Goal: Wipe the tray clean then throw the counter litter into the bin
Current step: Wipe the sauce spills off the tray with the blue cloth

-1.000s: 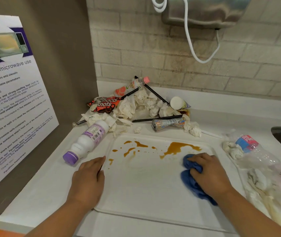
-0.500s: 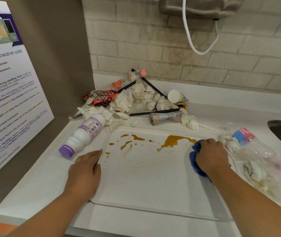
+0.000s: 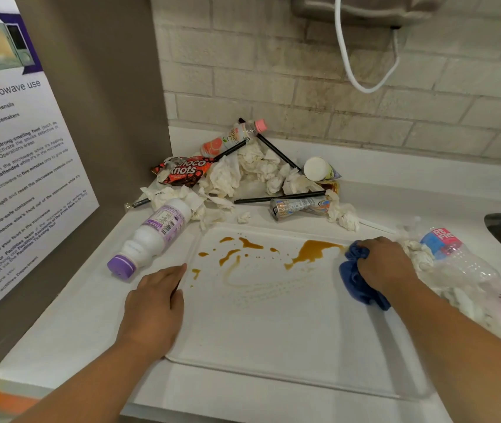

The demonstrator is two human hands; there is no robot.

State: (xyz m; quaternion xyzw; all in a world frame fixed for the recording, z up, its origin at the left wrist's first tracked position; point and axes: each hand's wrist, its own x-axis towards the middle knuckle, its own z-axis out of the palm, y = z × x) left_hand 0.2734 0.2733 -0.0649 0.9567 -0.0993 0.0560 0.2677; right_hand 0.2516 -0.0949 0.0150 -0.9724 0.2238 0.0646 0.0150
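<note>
Blue cloth (image 3: 356, 285), bunched under a person's right hand (image 3: 386, 264), meets the edge of a brown spill (image 3: 313, 250) at the far right of a white plastic tray (image 3: 273, 346) lying on a pale counter (image 3: 60, 331); the fingers are curled over the wad and grip it, knuckles up. The left hand (image 3: 151, 306) lies flat on the tray's left rim, fingers straight and holding nothing, apparently bracing the tray against sliding (a sensible anchor on a smooth worktop).

The wipe looks barely half done. It would go best drawn leftward through the large puddle toward the smaller splashes, with the left palm planted and the cloth turned to a fresh face; a faint tan arc across the tray's middle suggests the liquid smears thin rather than lifting. The stroke should stay inside the raised rim, so nothing spills onto the counter.

The tray is shallow and rectangular with rounded corners; its near half looks clean, while its far half carries the puddle plus drops and streaks toward the left corner. Litter waits untouched beyond it: crumpled tissues (image 3: 243, 172), a snack wrapper (image 3: 182, 170), black straws (image 3: 279, 198); a purple-capped white bottle (image 3: 151, 236) lies just beside the far-left corner and a clear bottle (image 3: 456, 257) near the right hand. No bin is in view.
</note>
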